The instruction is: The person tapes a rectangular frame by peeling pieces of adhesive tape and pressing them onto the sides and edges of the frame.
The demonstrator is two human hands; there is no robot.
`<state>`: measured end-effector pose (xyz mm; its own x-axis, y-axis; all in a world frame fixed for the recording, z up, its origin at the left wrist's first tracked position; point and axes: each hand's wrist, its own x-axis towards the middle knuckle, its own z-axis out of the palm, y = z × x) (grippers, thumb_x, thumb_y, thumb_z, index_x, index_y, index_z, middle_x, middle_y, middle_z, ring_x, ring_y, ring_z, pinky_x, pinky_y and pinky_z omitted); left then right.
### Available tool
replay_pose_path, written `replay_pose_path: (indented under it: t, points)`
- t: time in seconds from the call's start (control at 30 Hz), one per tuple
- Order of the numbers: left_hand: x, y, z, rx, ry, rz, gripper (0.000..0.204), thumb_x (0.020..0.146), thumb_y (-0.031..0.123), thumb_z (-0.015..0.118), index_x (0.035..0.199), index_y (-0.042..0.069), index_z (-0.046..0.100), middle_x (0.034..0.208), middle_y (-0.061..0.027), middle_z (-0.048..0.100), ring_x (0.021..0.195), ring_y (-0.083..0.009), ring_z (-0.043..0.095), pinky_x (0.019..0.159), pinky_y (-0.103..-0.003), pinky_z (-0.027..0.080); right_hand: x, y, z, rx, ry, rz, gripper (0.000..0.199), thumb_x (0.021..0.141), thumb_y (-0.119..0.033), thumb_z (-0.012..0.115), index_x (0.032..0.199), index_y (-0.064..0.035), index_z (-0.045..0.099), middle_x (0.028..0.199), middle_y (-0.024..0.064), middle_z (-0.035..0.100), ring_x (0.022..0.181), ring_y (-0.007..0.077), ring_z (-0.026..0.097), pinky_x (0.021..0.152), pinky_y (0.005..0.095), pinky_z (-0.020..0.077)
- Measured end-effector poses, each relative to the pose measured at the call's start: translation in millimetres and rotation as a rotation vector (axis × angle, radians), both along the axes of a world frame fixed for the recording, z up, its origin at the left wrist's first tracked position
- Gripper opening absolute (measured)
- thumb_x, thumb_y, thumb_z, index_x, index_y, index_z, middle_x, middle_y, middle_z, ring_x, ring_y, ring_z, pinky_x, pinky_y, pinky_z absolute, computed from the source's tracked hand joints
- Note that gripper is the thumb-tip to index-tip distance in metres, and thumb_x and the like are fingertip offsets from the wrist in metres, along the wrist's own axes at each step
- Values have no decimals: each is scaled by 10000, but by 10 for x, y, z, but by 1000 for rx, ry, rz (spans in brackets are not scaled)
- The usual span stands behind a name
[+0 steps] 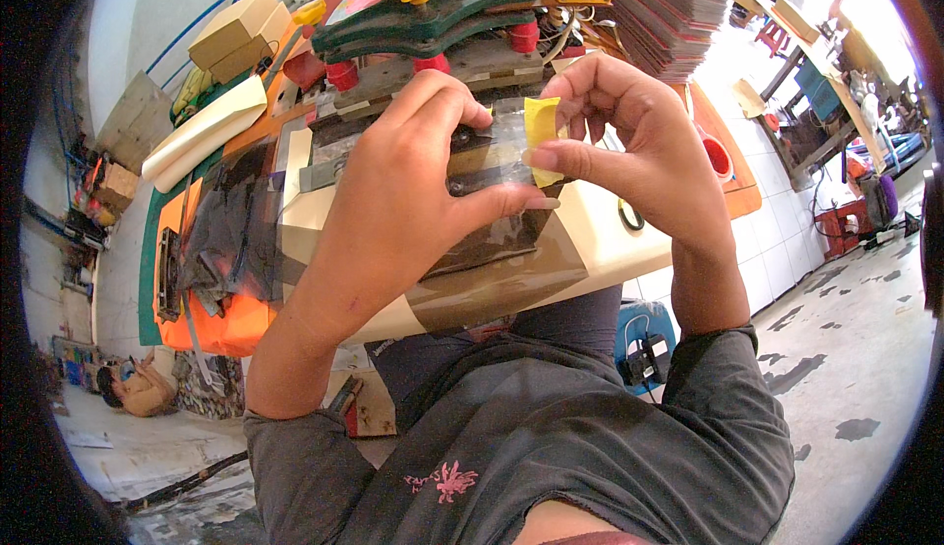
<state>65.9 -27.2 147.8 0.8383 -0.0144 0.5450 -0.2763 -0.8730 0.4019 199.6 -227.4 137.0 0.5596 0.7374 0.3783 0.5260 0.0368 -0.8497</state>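
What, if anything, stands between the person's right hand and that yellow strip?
Nothing visible: the right hand has its thumb on the yellow strip. The left hand is close by, but not between them.

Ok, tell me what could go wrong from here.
The yellow rectangular strip, pinched by the right hand, might crease or end up crooked if its narrow end bends. The glossy, see-through plastic film looks thin and curved, so it could wrinkle or slide if the left hand shifts.
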Motion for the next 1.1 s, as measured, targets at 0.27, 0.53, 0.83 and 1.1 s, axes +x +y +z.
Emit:
replay_pose_path:
  t: [0.27, 0.53, 0.83, 1.1]
  points:
    - [-5, -3, 2, 5, 1, 8, 545, 711, 256, 975, 1089, -3, 681, 1154, -145, 673, 1108, -313, 686, 970, -400, 551, 35, 61, -121, 89, -205, -67, 424, 820, -270, 942, 1079, -46, 693, 868, -10, 675, 801, 97, 598, 709, 273, 467]
    - [0, 6, -11, -5, -6, -2, 573, 703, 297, 986, 1075, -10, 677, 1140, -148, 677, 1081, -317, 692, 951, -401, 558, -24, 33, -37, -17, -252, -104, 495, 794, -114, 947, 1199, -38, 672, 1017, -45, 659, 921, 47, 565, 806, 227, 421]
    - [-19, -28, -17, -12, -15, 1, 568, 711, 302, 982, 1073, -15, 679, 1136, -153, 677, 1086, -326, 691, 958, -411, 557, 42, 97, -31, 6, -260, -118, 330, 874, -155, 877, 1136, -23, 728, 959, 6, 734, 851, 93, 621, 767, 270, 470]
    - [-33, -34, -26, -10, -27, -1, 558, 714, 303, 981, 1065, -8, 680, 1122, -149, 675, 1083, -331, 688, 954, -415, 554, -8, 128, -13, 41, -237, -138, 170, 937, -186, 809, 972, -27, 760, 894, 50, 742, 792, 146, 639, 724, 312, 491]
